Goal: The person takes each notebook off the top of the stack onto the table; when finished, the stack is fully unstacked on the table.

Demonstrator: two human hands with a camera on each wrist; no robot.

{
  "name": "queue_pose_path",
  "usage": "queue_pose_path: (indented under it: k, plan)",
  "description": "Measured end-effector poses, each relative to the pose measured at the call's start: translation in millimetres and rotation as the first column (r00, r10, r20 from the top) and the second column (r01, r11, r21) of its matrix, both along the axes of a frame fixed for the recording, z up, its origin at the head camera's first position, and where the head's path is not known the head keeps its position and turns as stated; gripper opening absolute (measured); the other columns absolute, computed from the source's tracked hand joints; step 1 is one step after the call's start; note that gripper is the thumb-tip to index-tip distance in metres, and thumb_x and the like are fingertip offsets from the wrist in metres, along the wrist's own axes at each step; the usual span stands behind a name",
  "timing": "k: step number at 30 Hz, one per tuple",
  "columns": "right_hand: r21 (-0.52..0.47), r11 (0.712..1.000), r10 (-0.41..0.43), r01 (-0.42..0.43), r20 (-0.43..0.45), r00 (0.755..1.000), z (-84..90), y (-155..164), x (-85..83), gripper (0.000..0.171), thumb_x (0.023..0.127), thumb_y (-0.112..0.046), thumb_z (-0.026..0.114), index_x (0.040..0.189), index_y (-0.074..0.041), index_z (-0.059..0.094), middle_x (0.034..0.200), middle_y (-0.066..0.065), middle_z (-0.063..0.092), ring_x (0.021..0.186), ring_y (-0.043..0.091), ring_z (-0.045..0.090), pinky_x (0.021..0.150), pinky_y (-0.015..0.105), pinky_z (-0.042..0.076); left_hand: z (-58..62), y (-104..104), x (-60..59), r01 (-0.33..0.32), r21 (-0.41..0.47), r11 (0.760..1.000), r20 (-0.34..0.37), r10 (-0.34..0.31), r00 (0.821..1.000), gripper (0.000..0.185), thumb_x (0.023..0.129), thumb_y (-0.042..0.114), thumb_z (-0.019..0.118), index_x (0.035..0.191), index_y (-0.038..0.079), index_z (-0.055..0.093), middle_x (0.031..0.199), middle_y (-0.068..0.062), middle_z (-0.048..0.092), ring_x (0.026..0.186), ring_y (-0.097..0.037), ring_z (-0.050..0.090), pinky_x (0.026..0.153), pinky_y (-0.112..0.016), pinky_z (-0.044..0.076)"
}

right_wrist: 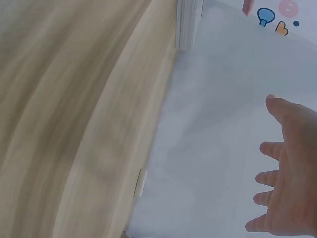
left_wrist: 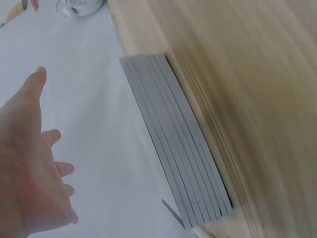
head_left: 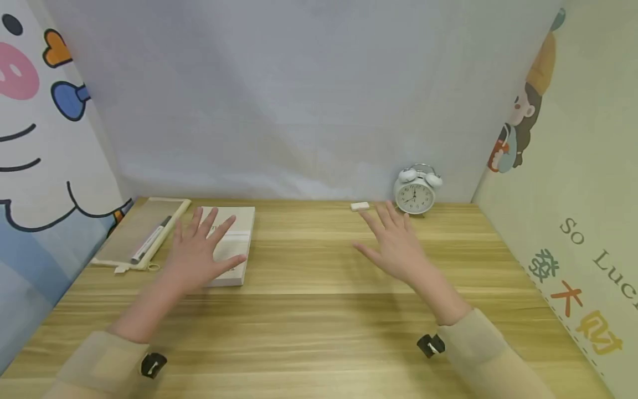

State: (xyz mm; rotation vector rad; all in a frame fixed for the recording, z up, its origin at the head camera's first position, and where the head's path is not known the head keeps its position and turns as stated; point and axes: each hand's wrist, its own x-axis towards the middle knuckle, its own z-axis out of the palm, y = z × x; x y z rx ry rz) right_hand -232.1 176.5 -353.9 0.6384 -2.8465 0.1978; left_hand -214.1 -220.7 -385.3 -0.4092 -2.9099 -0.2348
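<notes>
My left hand (head_left: pixel 196 256) is spread with straight fingers over a stack of pale, thin books (head_left: pixel 238 235), part of which it hides. In the left wrist view the stack (left_wrist: pixel 171 139) shows several layers edge-on, apart from the palm. Spread the same way, my right hand (head_left: pixel 397 252) hovers above the wooden table, holding nothing. Beyond its fingertips lie a small white block like an eraser (head_left: pixel 360 206) and a white twin-bell alarm clock (head_left: pixel 415 195). The right wrist view shows the right hand (right_wrist: pixel 292 173) with its fingers extended.
A translucent zip pouch (head_left: pixel 144 221) lies at the table's left, with a marker (head_left: pixel 149 241) along its right side. A pale curtain (head_left: pixel 299 111) rises at the back edge. Printed cloths flank the wooden table (head_left: pixel 299 332) on both sides.
</notes>
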Motion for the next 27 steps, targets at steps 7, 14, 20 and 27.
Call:
queue_pose_path:
  k: [7, 14, 20, 27]
  plan:
    - [-0.015, 1.000, -0.006, 0.007, 0.042, 0.999, 8.4, -29, -10.7, 0.074, 0.093, -0.062, 0.039, 0.152, -0.024, 0.019, 0.158, 0.012, 0.006, 0.144, 0.036, 0.006, 0.113, 0.057, 0.010, 0.9, -24, -7.5, 0.013, 0.049, 0.999, -0.019, -0.012, 1.000, 0.087, 0.085, 0.067, 0.051, 0.152, 0.021, 0.019, 0.157, -0.021, 0.004, 0.143, -0.037, -0.012, 0.109, -0.064, -0.006]
    - [-0.071, 0.996, 0.056, -0.050, 0.081, 0.995, 6.7, -67, -21.0, 0.074, 0.094, -0.058, 0.041, 0.151, -0.013, 0.022, 0.158, 0.011, 0.007, 0.145, 0.032, 0.007, 0.115, 0.048, 0.014, -6.6, -48, -17.6, 0.013, 0.113, 0.994, 0.004, -0.014, 1.000, 0.088, 0.087, 0.061, 0.053, 0.151, 0.010, 0.022, 0.156, -0.023, 0.006, 0.142, -0.041, -0.009, 0.110, -0.063, 0.002]
    - [-0.125, 0.986, 0.129, -0.114, 0.126, 0.984, -5.7, -103, -24.5, 0.075, 0.096, -0.051, 0.045, 0.151, -0.008, 0.020, 0.157, 0.013, 0.013, 0.144, 0.030, 0.014, 0.115, 0.043, 0.018, -24.4, -69, -25.9, 0.011, 0.134, 0.991, 0.009, -0.012, 1.000, 0.090, 0.087, 0.058, 0.055, 0.149, 0.002, 0.022, 0.152, -0.030, 0.013, 0.139, -0.050, 0.001, 0.106, -0.068, 0.006]
    - [-0.319, 0.941, 0.218, -0.110, 0.326, 0.920, -27.4, -152, -33.0, 0.079, 0.095, -0.047, 0.050, 0.151, -0.005, 0.014, 0.157, 0.012, 0.016, 0.144, 0.026, 0.015, 0.116, 0.038, 0.016, -37.0, -93, -33.5, -0.014, 0.209, 0.978, 0.062, 0.001, 0.998, 0.095, 0.085, 0.054, 0.061, 0.149, 0.000, 0.018, 0.151, -0.033, 0.011, 0.140, -0.047, -0.001, 0.107, -0.067, 0.004]
